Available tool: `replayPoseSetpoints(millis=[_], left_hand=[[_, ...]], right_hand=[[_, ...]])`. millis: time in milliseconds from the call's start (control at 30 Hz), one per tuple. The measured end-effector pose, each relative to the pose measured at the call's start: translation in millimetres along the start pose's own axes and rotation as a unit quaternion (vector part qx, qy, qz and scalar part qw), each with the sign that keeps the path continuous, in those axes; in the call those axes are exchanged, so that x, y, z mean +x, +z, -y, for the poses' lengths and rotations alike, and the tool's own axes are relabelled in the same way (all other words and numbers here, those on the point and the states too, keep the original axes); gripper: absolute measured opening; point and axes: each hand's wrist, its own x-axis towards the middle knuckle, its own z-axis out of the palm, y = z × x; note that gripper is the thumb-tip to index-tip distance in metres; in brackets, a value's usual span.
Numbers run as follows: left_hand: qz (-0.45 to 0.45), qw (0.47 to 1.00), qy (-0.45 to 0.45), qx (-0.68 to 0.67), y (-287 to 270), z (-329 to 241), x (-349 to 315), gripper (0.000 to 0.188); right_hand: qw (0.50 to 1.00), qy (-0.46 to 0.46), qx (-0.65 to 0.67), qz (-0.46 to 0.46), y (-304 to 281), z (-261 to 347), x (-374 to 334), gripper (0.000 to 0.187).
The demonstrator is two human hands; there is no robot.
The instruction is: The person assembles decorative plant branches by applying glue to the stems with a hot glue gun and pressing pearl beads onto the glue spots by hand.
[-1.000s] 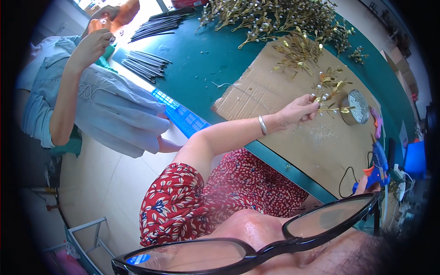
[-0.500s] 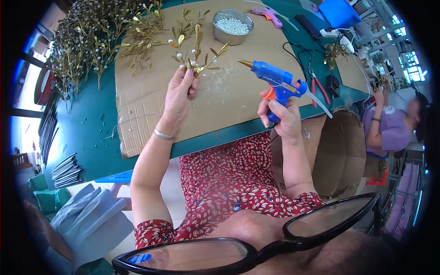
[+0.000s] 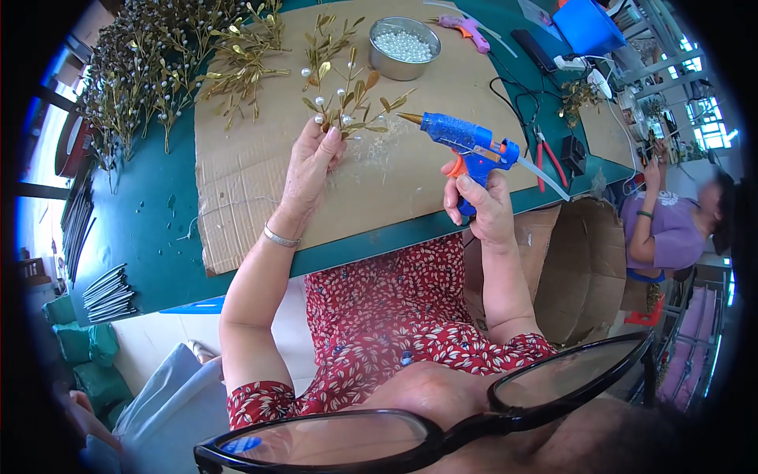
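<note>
My left hand (image 3: 309,162) grips the stem of a gold leaf sprig with white pearls (image 3: 341,96), held upright over a sheet of brown cardboard (image 3: 260,170). My right hand (image 3: 482,207) holds a blue hot glue gun (image 3: 466,142) by its handle. The gun's brass nozzle points left toward the sprig, a short way from its leaves. A round metal bowl of white pearls (image 3: 403,47) stands on the cardboard beyond the sprig.
Heaps of gold and dark sprigs (image 3: 170,67) lie at the far left of the green table (image 3: 150,237). A pink glue gun (image 3: 467,28), red pliers (image 3: 546,154), cables and a blue tub (image 3: 586,25) sit at the right. Another person in purple (image 3: 671,225) works at right. Cardboard box (image 3: 580,265) below.
The view swung from the table's far side to straight over my hands. The glue gun came into view in my right hand, nozzle now nearer the sprig.
</note>
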Motion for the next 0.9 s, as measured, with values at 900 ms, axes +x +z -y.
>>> replayPoseSetpoints(millis=[900], left_hand=[[0.019, 0.987, 0.017, 0.158, -5.9, 2.0, -1.9, 0.038]], right_hand=[[0.999, 0.019, -0.050, -0.002, -1.2, 14.8, 2.1, 0.025]])
